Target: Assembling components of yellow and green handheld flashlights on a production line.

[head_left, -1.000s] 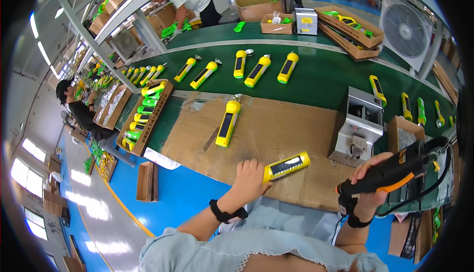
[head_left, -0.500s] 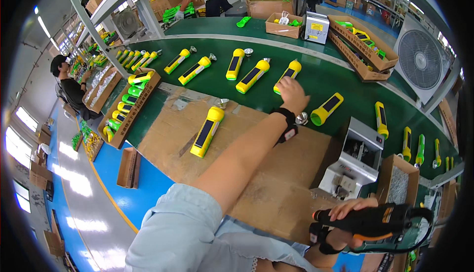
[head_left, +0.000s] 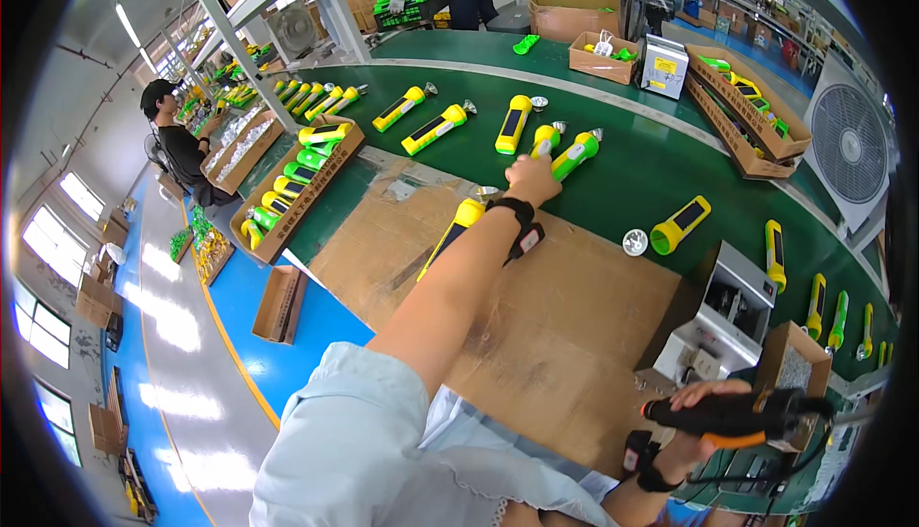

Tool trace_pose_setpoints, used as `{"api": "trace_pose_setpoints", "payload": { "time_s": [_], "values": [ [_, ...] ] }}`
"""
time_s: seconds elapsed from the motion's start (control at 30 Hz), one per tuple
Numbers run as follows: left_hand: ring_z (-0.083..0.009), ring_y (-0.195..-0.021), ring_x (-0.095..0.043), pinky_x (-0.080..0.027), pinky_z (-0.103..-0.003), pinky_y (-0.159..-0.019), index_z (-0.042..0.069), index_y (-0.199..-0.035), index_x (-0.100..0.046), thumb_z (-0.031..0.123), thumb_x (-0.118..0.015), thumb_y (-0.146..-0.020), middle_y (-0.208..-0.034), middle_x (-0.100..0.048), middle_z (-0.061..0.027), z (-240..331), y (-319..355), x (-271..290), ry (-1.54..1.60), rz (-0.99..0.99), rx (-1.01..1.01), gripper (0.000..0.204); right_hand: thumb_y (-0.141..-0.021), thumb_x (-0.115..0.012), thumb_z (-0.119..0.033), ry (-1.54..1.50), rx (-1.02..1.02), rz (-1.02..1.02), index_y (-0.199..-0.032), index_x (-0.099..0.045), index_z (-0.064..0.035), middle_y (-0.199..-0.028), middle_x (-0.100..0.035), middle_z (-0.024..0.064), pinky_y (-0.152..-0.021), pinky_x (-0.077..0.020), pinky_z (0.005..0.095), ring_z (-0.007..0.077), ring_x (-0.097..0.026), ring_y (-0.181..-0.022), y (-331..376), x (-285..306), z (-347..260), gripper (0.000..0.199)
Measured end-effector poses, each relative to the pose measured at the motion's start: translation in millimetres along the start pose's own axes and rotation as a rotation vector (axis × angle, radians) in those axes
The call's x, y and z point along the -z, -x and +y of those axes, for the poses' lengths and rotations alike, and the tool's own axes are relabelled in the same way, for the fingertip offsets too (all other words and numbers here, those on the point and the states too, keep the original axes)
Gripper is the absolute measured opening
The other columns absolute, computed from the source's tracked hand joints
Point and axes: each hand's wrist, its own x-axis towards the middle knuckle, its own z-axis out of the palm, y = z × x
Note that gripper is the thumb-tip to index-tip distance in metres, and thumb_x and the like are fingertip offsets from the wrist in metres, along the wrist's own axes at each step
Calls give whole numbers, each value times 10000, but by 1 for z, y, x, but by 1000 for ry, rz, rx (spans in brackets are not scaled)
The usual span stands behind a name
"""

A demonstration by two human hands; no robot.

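Observation:
My left hand (head_left: 533,180) reaches over the green belt, its fingers closed round the near end of a yellow flashlight (head_left: 547,138). Just right of it lies a yellow-and-green flashlight (head_left: 576,155), a silver lamp head at its far end. Under my left forearm, partly hidden, a yellow flashlight with a dark panel (head_left: 458,225) rests on the brown cardboard sheet (head_left: 565,336). At the lower right my right hand (head_left: 699,417) is wrapped round a black electric screwdriver (head_left: 732,414) with an orange lever, its tip pointing left.
More yellow flashlights (head_left: 436,130) lie along the belt. An open one (head_left: 682,224) has a round silver reflector (head_left: 635,242) beside it. A metal machine (head_left: 713,316) and a box of screws (head_left: 796,364) stand right. A carton of flashlights (head_left: 299,187) is left. Two other people work farther off.
My left hand has moved left along the belt to another flashlight. The flashlight it was on now shows its green side. The view has shifted left; the screwdriver stays in my right hand.

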Motion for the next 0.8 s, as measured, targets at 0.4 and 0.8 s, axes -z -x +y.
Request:
{"api": "trace_pose_setpoints", "payload": {
  "time_s": [0.4,0.8],
  "values": [
    [-348,-1079,-497,-391,-541,-891,-10,-1106,-527,266,-618,-751,-1187,-468,-246,-38,243,-15,-409,543,-296,459,-623,-782,-588,164,94,105,-1050,-427,-15,-751,-525,100,-573,-495,295,188,-560,-657,8,-3,-10,798],
    [-395,-796,-604,-505,-439,-648,74,-1373,-334,335,-746,-706,-968,-524,-243,-21,367,44,-55,-455,-742,826,-719,-789,-408,160,413,252,-1078,-499,28,-816,-595,102,-620,-516,316,185,-598,-687,15,-23,-33,635]
  ]
}}
